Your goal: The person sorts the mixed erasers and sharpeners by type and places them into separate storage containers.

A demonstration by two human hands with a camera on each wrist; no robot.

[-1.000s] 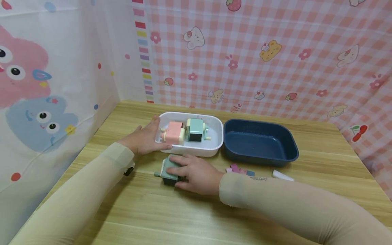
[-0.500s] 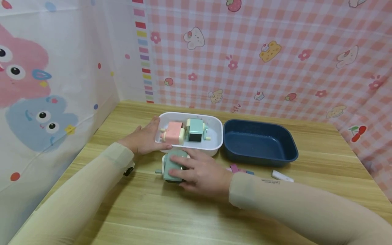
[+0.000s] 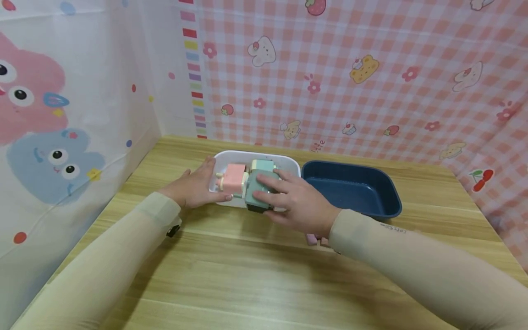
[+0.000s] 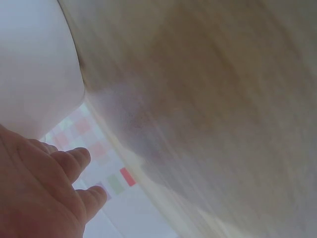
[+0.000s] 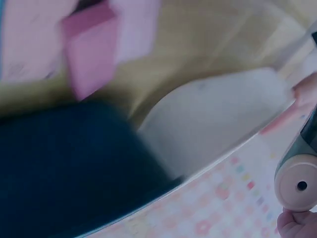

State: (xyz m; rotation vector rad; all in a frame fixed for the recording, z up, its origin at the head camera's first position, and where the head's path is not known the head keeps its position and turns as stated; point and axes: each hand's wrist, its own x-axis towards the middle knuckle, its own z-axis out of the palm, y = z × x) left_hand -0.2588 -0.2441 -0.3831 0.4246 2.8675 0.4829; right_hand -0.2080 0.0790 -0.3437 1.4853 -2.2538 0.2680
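My right grip (image 3: 296, 200) curled round grey-green pencil sharpener (image 3: 259, 186), likely above white tray (image 3: 285, 161); left grip (image 3: 195, 189) lay spread, as if bracing tray.

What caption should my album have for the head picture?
Right hand holds a green sharpener, left hand touches the white tub.

The boxy grey-green sharpener (image 3: 252, 186), its round pale face (image 5: 291, 179) pierced by a hole, is held in the right hand (image 3: 304, 201) over the near rim of the white, round-cornered tray (image 3: 285, 162) on the worktop (image 3: 231, 275).
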